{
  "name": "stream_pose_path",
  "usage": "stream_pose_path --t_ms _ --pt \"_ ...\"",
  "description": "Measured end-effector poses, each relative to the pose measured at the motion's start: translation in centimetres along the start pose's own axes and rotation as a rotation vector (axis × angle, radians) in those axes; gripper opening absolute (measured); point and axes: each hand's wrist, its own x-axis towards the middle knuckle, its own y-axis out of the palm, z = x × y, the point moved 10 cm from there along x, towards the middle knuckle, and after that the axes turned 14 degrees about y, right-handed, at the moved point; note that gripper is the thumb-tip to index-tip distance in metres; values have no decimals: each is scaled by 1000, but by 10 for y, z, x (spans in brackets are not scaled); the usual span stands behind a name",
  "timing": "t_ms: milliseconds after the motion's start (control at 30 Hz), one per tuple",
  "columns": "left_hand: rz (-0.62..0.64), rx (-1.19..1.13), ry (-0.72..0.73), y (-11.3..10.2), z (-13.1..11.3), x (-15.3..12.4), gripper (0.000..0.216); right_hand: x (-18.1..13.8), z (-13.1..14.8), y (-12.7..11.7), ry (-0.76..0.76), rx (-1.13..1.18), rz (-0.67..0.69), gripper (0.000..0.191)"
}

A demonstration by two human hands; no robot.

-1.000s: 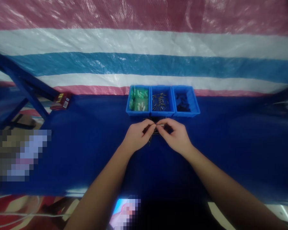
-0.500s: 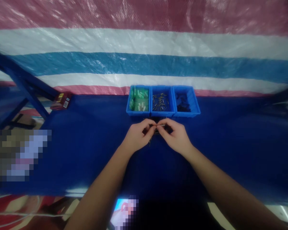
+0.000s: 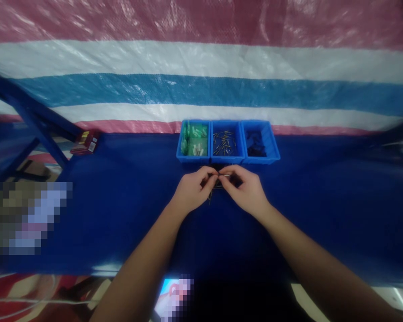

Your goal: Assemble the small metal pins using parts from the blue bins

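Note:
My left hand [image 3: 192, 190] and my right hand [image 3: 246, 190] meet fingertip to fingertip just in front of the bins. Each one is closed in a pinch. Whatever sits between the fingertips is too small and too covered to name. Beneath and between the hands lie several thin brass-coloured pieces [image 3: 210, 197], mostly hidden by the fingers. Similar slender metal pieces [image 3: 223, 143] fill the middle blue bin [image 3: 227, 159]. Green plastic bags and small silvery pieces [image 3: 198, 150] are in the left blue bin [image 3: 193, 159]; dark small parts [image 3: 255, 145] lie in the right blue bin [image 3: 263, 160].
The bins stand side by side at the back of the blue table [image 3: 121, 201], against a striped plastic sheet [image 3: 201, 91]. A dark red box [image 3: 85, 142] lies at the back left beside a blue metal frame [image 3: 40, 125]. A lit screen [image 3: 173, 297] shows below the front edge.
Both hands stay almost still in the same pinch, with only a slight shift at the fingertips. The bins and the box have not moved.

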Motion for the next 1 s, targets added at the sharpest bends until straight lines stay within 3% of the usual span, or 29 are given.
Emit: stream_pose_path --t_ms 733,1000 --pt "23 35 13 -1 -2 2 23 0 6 0 -5 -24 12 10" --pt "-12 -39 12 0 -3 0 15 0 5 0 11 -76 16 12"
